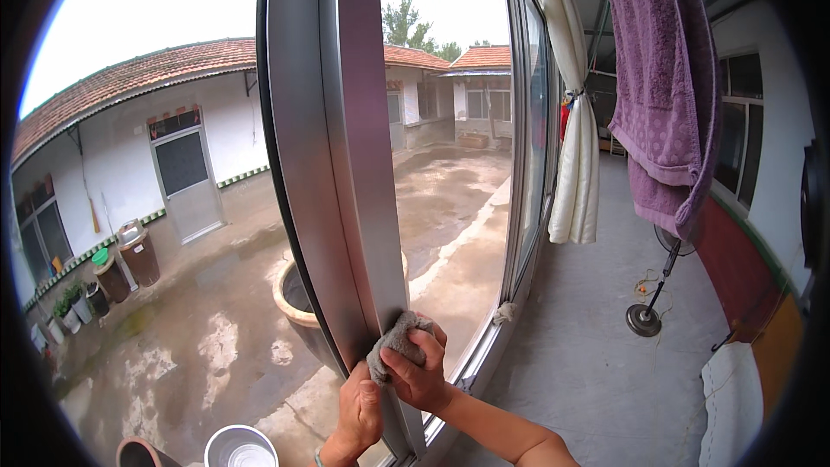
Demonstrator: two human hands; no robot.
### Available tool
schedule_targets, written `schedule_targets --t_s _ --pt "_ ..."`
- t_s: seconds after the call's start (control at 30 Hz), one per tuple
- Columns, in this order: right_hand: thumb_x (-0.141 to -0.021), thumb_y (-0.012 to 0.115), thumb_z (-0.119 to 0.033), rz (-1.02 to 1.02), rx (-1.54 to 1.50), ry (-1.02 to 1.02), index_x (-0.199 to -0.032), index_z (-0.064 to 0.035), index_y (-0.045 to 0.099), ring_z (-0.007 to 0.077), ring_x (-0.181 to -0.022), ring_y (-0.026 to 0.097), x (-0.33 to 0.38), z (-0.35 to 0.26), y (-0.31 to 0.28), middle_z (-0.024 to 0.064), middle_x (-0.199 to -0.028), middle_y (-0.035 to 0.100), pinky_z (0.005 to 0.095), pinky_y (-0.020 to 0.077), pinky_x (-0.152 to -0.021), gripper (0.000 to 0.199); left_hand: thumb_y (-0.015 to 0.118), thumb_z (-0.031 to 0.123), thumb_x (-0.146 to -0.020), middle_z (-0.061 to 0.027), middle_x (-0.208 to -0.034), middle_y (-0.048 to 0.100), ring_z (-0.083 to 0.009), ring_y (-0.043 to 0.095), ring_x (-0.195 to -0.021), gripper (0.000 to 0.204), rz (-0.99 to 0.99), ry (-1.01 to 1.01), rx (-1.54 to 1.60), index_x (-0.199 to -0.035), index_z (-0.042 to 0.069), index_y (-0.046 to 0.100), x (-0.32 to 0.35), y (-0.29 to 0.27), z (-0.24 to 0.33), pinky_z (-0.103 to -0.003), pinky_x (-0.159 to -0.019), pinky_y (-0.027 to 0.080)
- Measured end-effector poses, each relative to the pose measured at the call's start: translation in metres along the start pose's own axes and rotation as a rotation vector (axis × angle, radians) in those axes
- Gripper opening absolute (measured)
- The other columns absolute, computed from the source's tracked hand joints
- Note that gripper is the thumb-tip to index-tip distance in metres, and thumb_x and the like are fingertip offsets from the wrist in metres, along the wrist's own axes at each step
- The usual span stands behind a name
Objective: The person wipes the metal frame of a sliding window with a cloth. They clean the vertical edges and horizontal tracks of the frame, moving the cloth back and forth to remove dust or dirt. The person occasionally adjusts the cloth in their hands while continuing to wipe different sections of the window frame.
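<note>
In my right hand (418, 372) is a bunched grey cloth (395, 348), pressed against the lower part of a silver metal window frame post (350, 164). The fingers and thumb are closed round the cloth, touching the post's face. My left hand (357, 411) is just to the left and a little lower, its fingers closed round the post's left edge; some fingertips are hidden. The post stands upright from the sill, leaning slightly in the picture.
A window rail (484, 342) runs off to the right, with a crumpled rag (505, 313) on it. A purple towel (661, 86) and a cream curtain (573, 164) hang indoors. A fan base (642, 320) stands on the floor. Outside are a large pot (290, 298) and a white basin (241, 448).
</note>
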State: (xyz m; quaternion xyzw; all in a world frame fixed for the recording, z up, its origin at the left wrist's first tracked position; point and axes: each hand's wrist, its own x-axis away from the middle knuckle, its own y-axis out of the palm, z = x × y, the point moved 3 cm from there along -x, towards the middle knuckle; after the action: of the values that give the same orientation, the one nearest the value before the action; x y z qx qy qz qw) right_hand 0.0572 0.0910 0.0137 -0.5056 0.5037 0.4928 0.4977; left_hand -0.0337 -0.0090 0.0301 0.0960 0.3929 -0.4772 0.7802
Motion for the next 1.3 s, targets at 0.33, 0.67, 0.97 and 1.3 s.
schedule_targets --t_s 0.33,0.67,0.97,1.3 --pt "-0.083 0.074 -0.019 0.156 0.087 -0.157 -0.135 -0.0188 0.060 0.0395 -0.120 0.042 -0.209 -0.004 0.006 0.0155 -0.135 0.041 0.0490 0.0410 -0.100 0.053 0.064 0.013 -0.093 -0.0241 -0.085 0.058 -0.0411 0.061 -0.075 0.016 -0.002 -0.031 -0.326 -0.103 0.005 0.054 0.000 0.013 0.020 -0.048 -0.063 0.047" --pt "-0.080 0.074 -0.015 0.380 0.228 -0.346 -0.130 -0.0159 0.056 0.0400 -0.117 0.043 -0.401 0.000 0.016 0.0175 -0.133 0.039 0.0529 0.0454 -0.091 0.054 0.058 0.010 -0.095 -0.0217 -0.081 0.053 -0.0445 0.055 -0.073 0.009 0.039 0.113 -0.444 -0.097 0.005 0.051 0.001 0.021 0.024 -0.052 -0.061 0.044" --pt "-0.090 0.062 -0.030 0.460 0.423 -0.198 -0.126 -0.0231 0.061 0.0393 -0.118 0.051 -0.551 -0.001 0.022 0.0156 -0.129 0.050 0.0548 0.0488 -0.093 0.037 0.057 0.012 -0.095 -0.0192 -0.086 0.053 -0.0417 0.057 -0.076 0.011 -0.011 0.035 -0.533 -0.100 0.006 0.050 0.006 0.021 0.017 -0.050 -0.061 0.045" --pt "-0.091 0.054 -0.036 0.317 0.314 0.053 -0.123 -0.0236 0.060 0.0372 -0.127 0.046 -0.578 -0.018 0.016 0.0138 -0.138 0.044 0.0525 0.0416 -0.105 0.035 0.059 0.006 -0.090 -0.0231 -0.086 0.051 -0.0453 0.052 -0.075 0.011 0.026 -0.008 -0.457 -0.096 0.003 0.050 0.005 0.026 -0.004 -0.051 -0.063 0.042"
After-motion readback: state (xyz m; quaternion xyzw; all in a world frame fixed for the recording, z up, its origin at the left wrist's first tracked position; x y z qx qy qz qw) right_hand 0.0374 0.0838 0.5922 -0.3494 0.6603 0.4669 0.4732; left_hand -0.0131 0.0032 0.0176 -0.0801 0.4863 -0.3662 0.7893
